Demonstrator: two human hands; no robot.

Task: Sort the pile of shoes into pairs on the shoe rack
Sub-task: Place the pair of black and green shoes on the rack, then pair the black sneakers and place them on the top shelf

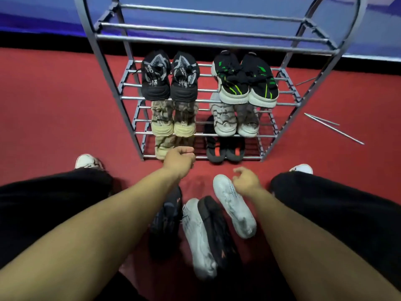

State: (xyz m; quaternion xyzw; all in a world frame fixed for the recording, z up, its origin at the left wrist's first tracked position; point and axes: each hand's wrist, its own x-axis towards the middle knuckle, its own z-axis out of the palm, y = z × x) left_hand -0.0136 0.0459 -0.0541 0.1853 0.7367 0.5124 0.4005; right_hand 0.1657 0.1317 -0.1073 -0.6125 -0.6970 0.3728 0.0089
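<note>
Two bare forearms reach forward from the bottom of the view toward the grey metal shoe rack (130, 98) standing on the red floor (54, 109). The left hand (179, 158) is at the front rail of the rack's lowest shelf, fingers curled under at the beige shoe (161, 146) there; whether it grips that shoe or only touches it cannot be told. The right hand (246, 179) hovers short of the rack with fingers loosely bent and spread, holding nothing, just above the toe end of a white shoe (235, 207) lying on the floor. Four loose shoes lie in front of the rack between the forearms: two white, the second white shoe (198, 237) nearer the viewer, and two dark, one dark shoe (167, 216) under the left forearm and another dark shoe (217, 229) between the white ones. On the rack itself, the upper filled shelf holds a black-and-grey pair (170, 77) and a black pair with green stripes (245, 79); the shelf below holds a beige pair (173, 120) and a pale grey pair (235, 120); the lowest shelf holds a dark pair with orange marks (225, 149) beside the beige shoe.
</note>
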